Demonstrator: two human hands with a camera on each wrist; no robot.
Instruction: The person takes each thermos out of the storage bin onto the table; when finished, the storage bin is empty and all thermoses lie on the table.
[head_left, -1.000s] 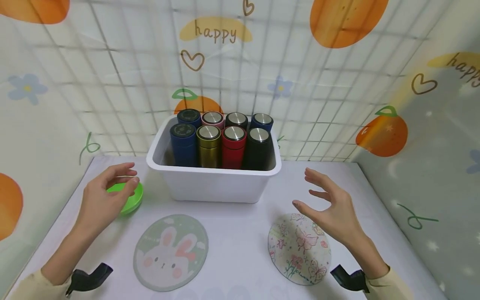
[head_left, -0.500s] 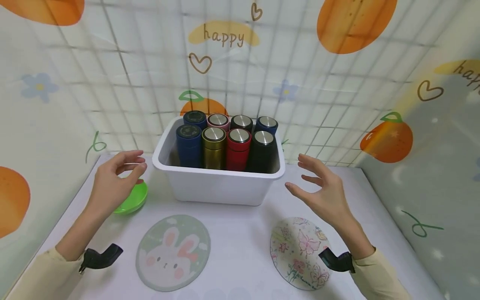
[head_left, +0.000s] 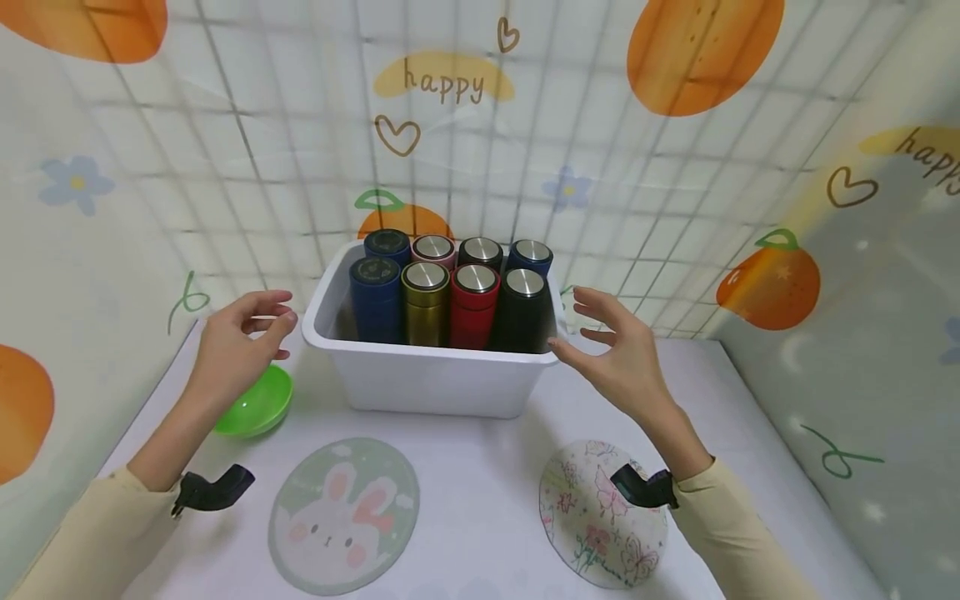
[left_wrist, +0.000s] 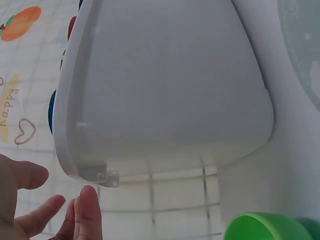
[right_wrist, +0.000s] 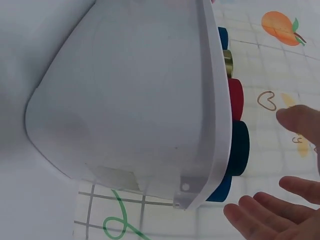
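Note:
A white plastic bin stands at the back of the table, packed with several upright thermos bottles in two rows. In the front row are a blue bottle, a gold bottle, a red bottle and a black bottle. My left hand hovers just left of the bin, fingers relaxed and holding nothing. On the other side my right hand is spread, its thumb tip right at the bin's right rim in the head view. The right wrist view shows its fingers beside the rim corner.
Below my left hand sits a green bowl. Two round mats lie in front of the bin: a bunny mat on the left and a floral mat on the right. A patterned curtain with a grid hangs behind.
Both hands have moved forward and inward toward the bin's ends, the right hand farther than the left. The bin and its bottles have stayed in place.

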